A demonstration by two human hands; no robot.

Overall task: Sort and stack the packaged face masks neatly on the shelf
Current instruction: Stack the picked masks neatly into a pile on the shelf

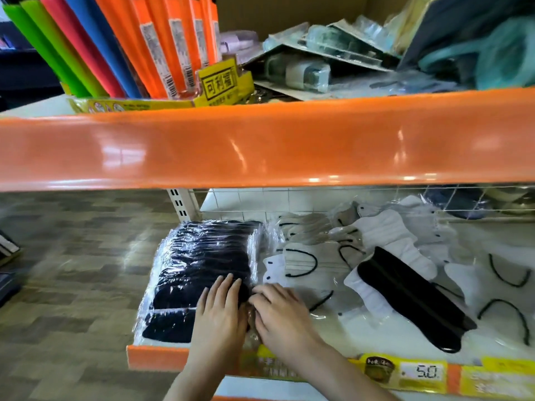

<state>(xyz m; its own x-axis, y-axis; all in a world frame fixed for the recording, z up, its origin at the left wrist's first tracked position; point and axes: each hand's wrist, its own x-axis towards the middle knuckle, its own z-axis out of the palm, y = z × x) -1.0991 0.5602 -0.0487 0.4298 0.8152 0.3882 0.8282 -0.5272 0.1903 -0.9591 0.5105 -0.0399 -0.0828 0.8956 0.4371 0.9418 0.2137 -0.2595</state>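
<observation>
A stack of black packaged masks (202, 256) in shiny clear wrap lies at the left end of the lower shelf (156, 355). My left hand (218, 311) rests flat on its near right corner, fingers straight. Right beside it, my right hand (282, 309) has its fingers curled down at the stack's right edge, where the wrap meets the white packaged masks (301, 264). What those fingers hold is hidden. More white masks (388, 233) with black ear loops lie loose across the shelf. One black mask (411, 296) lies slantwise on top of them.
The orange upper shelf edge (260, 146) overhangs close above. On it stand coloured rolls (110, 47) in a yellow box and a pile of blister packs (312, 65). A wire divider (463, 209) backs the lower shelf. Yellow price tags (422, 371) line its front. Floor lies to the left.
</observation>
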